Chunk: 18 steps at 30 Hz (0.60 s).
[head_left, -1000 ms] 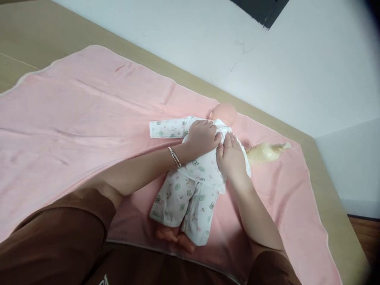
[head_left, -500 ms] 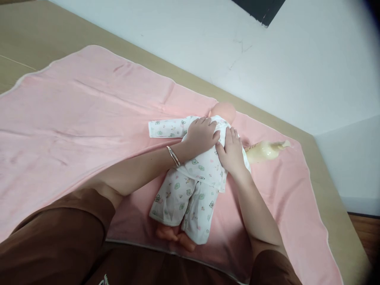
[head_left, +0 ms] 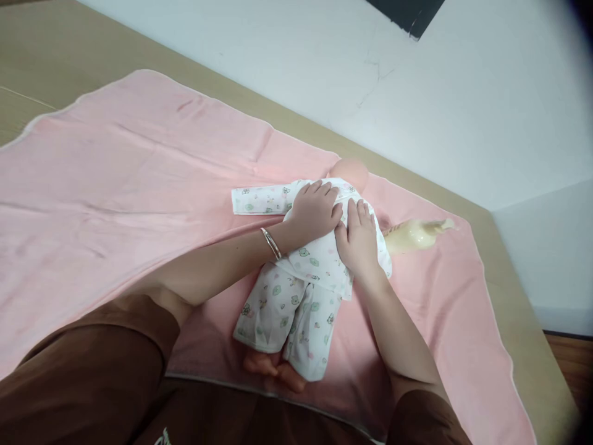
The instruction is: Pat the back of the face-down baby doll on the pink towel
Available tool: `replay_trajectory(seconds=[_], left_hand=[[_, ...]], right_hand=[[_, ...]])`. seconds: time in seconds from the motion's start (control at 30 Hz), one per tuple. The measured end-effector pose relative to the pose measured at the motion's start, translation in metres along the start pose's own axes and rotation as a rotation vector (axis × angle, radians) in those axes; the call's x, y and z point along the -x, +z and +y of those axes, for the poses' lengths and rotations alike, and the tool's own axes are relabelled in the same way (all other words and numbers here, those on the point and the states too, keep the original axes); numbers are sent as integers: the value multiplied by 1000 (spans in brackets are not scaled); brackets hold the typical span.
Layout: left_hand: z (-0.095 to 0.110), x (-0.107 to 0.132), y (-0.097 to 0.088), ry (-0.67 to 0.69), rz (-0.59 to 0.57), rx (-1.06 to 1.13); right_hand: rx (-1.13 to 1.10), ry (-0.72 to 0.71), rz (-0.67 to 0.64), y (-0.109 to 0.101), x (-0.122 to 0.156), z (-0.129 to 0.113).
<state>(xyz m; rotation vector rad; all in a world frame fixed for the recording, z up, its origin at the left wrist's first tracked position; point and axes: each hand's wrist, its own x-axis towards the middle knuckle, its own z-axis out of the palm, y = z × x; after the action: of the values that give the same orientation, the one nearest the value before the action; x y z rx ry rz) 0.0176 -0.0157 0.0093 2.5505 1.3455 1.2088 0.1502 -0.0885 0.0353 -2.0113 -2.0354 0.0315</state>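
A baby doll (head_left: 350, 171) lies on its back on a pink blanket (head_left: 115, 185), dressed in a white printed top (head_left: 319, 259) and trousers (head_left: 287, 315). My left hand (head_left: 314, 211), a bracelet on its wrist, rests on the doll's chest with fingers curled on the fabric near the collar. My right hand (head_left: 360, 237) lies flat beside it on the right half of the top, fingers stretched toward the neck. One sleeve (head_left: 259, 199) sticks out empty to the left. The doll's bare arm (head_left: 417, 233) points right. Its feet (head_left: 273, 369) show below the trousers.
The blanket covers a tan wooden surface (head_left: 514, 309) that runs along a white wall (head_left: 417, 99). A dark object (head_left: 407, 12) hangs at the top of the wall. My brown-clad knees (head_left: 83, 377) fill the lower left.
Both hands stayed on the doll's chest with only slight shifts of the fingers near the collar. The doll has not moved.
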Motion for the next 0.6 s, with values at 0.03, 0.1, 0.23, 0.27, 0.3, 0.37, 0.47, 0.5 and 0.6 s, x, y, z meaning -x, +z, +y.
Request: replay_trajectory(seconds=[0.03, 0.1, 0.23, 0.27, 0.3, 0.37, 0.47, 0.5, 0.6], left_hand=[[0, 0, 0, 0, 1, 0], [1, 0, -2, -8, -7, 5], [3, -2, -5, -19, -43, 55], [2, -3, -5, -18, -44, 75], [2, -3, -5, -16, -40, 94], [0, -3, -3, -13, -22, 127], [-2, -3, -1, -11, -4, 154], [-2, -2, -1, -11, -2, 159], [-2, -2, -1, -11, -6, 170]], right_hand=[[-11, 4, -9, -2, 1, -1], [-44, -1, -21, -10, 2, -3], [-87, -13, 71, -24, 4, -2], [-97, -8, 107, -25, 4, -1], [-109, -3, 140, -24, 3, 1], [-129, -5, 184, -18, 2, 4], [-138, -43, 118, -6, -1, 7], [-136, -53, 77, -3, -1, 8], [-136, -58, 71, -1, 0, 5]])
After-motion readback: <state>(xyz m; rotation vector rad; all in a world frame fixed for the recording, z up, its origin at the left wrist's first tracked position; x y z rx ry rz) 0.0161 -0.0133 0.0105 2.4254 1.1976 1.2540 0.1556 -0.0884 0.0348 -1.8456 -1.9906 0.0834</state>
